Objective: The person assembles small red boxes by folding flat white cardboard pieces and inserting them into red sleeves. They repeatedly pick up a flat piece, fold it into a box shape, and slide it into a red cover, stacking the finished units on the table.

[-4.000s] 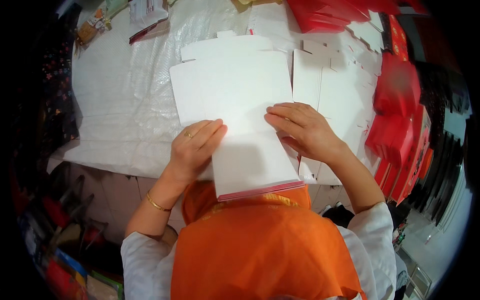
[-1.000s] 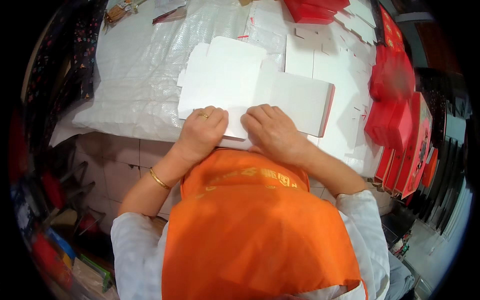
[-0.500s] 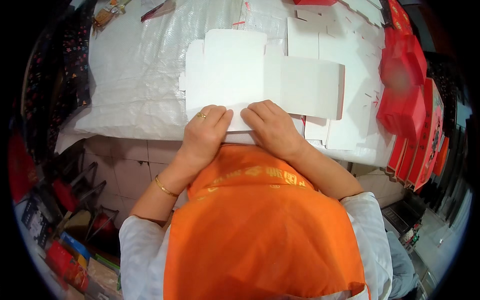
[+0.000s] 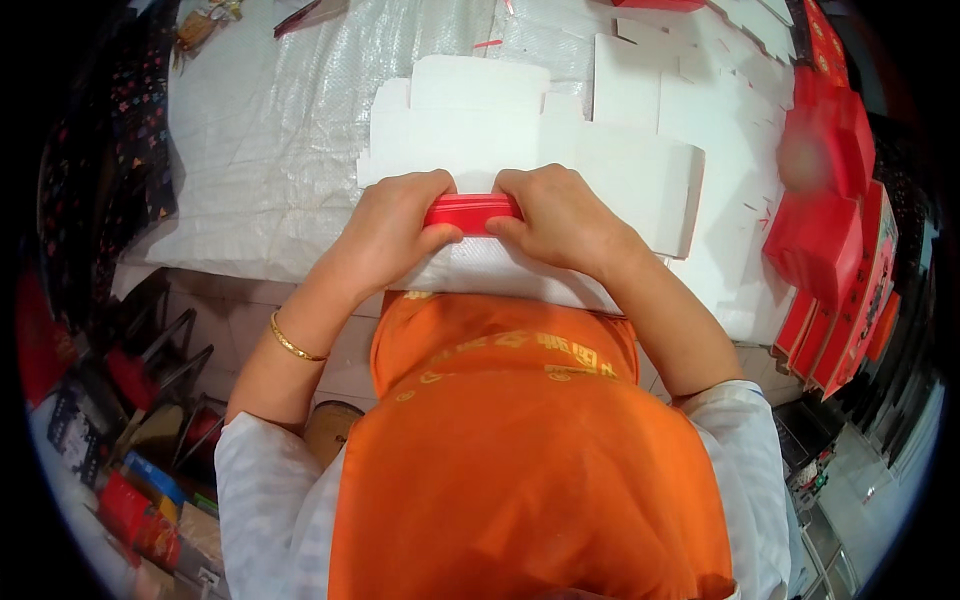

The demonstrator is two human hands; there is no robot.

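A flat cardboard box blank lies white side up on the table, with its near edge folded up and over so that a red outer face shows. My left hand grips the left end of this folded red strip, thumb below and fingers above. At the strip's right end my right hand pinches it the same way. A side panel of the blank extends to the right, its far right flap standing up slightly. My fingertips are partly hidden behind the fold.
White woven sheeting covers the table. More white blanks lie flat at the right. Red boxes are stacked along the right edge. A wrapped item sits at the far left corner. Folding stools stand below left.
Both hands have moved slightly away from my body, from pressing near the edge to gripping it. The near edge is now folded up, and its red side has come into view.
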